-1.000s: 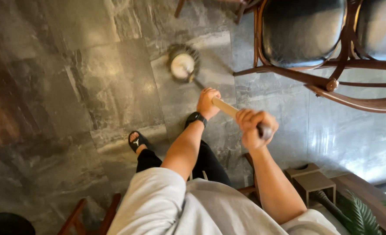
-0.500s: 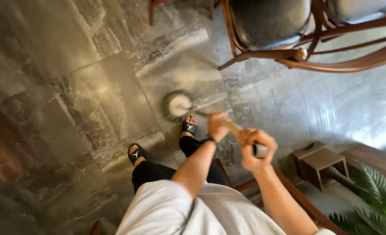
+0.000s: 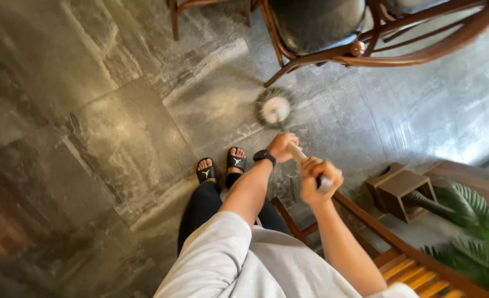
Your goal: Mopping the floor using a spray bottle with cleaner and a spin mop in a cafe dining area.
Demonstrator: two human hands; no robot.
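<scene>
I look down at a grey stone tile floor (image 3: 123, 132). Both my hands grip the pale wooden handle (image 3: 298, 154) of a mop. My left hand (image 3: 282, 146), with a black watch on the wrist, holds it lower down. My right hand (image 3: 319, 180) closes over the dark top end. The round mop head (image 3: 273, 108) rests on the floor ahead of my feet, close to a chair leg. My feet in black slide sandals (image 3: 221, 164) stand side by side.
A wooden chair (image 3: 333, 38) with a black padded seat stands at the top right; another chair leg (image 3: 174, 19) shows at the top. A small wooden box stand (image 3: 402, 190) and a green potted plant (image 3: 468, 215) are at the right. A wooden slatted frame (image 3: 399, 259) lies beside my right arm.
The mop head swung from near my feet out to the right, toward the chair leg. My left foot stepped in beside the right. My view shifted, bringing the chair and plant further in.
</scene>
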